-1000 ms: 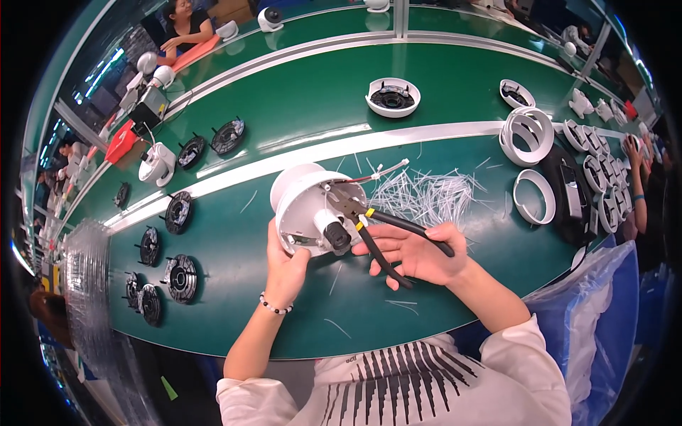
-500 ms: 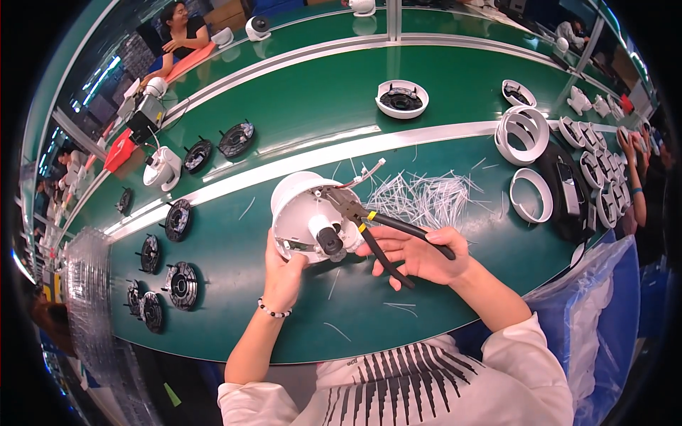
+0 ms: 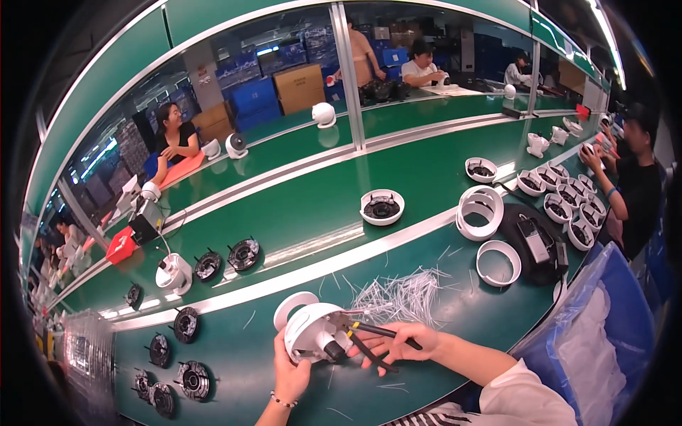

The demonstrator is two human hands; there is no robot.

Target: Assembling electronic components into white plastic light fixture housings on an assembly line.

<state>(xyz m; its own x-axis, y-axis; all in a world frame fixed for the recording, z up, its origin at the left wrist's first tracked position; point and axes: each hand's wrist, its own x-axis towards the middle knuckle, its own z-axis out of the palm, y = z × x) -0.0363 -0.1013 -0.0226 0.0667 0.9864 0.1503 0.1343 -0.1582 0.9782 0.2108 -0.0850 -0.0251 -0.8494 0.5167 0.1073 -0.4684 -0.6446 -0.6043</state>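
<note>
My left hand (image 3: pixel 290 373) grips a white dome-shaped camera housing (image 3: pixel 312 330) from below, tilted on the green bench. A dark lens part shows at its lower right side. My right hand (image 3: pixel 401 343) holds black-handled pliers (image 3: pixel 369 339) whose jaws reach the housing's right side. A white ring (image 3: pixel 293 307) lies just behind the housing. A heap of thin white cable ties (image 3: pixel 398 295) lies on the bench just beyond my right hand.
White rings (image 3: pixel 480 211) (image 3: pixel 498 263) and a black device (image 3: pixel 537 245) lie to the right. Round black parts (image 3: pixel 186 324) (image 3: pixel 193 378) sit at the left. A bowl-shaped housing (image 3: pixel 381 206) stands further back. Several more housings (image 3: pixel 561 206) are near a person (image 3: pixel 634 177) at the right. A blue bag (image 3: pixel 604 341) hangs at the bench edge.
The view has tilted upward, so my hands and the housing now sit lower in the picture. The grip on the housing and the pliers looks the same.
</note>
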